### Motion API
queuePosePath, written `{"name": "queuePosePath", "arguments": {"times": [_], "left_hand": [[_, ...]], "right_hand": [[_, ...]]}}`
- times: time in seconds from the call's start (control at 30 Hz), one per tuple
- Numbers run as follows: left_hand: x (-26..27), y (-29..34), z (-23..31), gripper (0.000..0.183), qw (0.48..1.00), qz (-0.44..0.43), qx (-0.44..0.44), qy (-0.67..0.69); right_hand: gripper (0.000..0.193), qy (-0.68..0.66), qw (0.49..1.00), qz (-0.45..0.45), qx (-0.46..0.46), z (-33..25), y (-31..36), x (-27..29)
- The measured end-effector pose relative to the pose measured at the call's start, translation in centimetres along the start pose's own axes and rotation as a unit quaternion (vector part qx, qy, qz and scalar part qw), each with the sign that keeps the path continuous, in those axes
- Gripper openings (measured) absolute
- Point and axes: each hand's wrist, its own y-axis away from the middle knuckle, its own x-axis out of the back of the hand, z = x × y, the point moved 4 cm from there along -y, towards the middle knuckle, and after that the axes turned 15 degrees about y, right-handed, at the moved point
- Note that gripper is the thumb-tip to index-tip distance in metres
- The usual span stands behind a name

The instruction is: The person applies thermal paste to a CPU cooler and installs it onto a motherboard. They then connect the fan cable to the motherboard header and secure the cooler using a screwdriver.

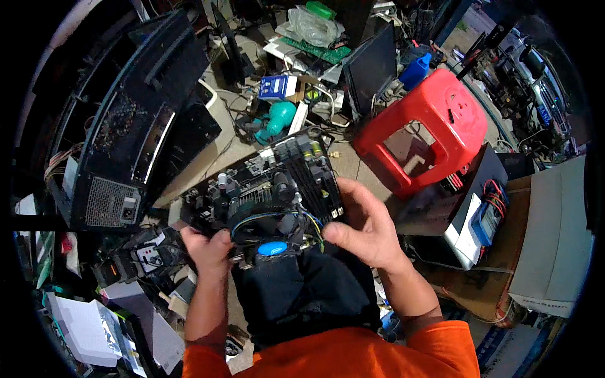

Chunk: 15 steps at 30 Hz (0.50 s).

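Note:
Both my hands hold a black computer motherboard (pixel 307 179) tilted above my lap. A round CPU cooler (pixel 265 217) with yellow and blue wires sits on its near half, and a blue oval label (pixel 272 248) shows at the near edge. My left hand (pixel 211 249) is closed around the near left corner, its thumb on top. My right hand (pixel 367 234) grips the right edge beside the memory slots, with the thumb over the near right corner. The fingers under the board are partly hidden.
A large black computer case (pixel 126 138) stands at the left. At the right are a red plastic stool (pixel 450 113) and a blue multimeter (pixel 488 217) with red leads. A dark monitor (pixel 372 69), a blue-and-white box (pixel 276 87) and tangled cables lie beyond the board.

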Motion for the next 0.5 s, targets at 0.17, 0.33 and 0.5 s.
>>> {"name": "queuePosePath", "arguments": {"times": [0.17, 0.33, 0.5], "left_hand": [[2.0, 0.8, -4.2, 0.062, 0.992, 0.077, 0.021, 0.093], [4.0, 0.2, -2.8, 0.07, 0.982, 0.107, 0.092, 0.124], [1.6, -2.2, 4.8, 0.06, 0.994, -0.066, 0.074, 0.051]], "right_hand": [[0.068, 0.1, 0.99, 0.043, 0.095, -2.0, -1.8, -0.5], [0.055, 0.146, 0.982, 0.103, 0.061, -1.8, -2.4, -2.1], [0.036, 0.33, 0.922, 0.131, 0.151, -2.6, -2.2, -4.3]]}}
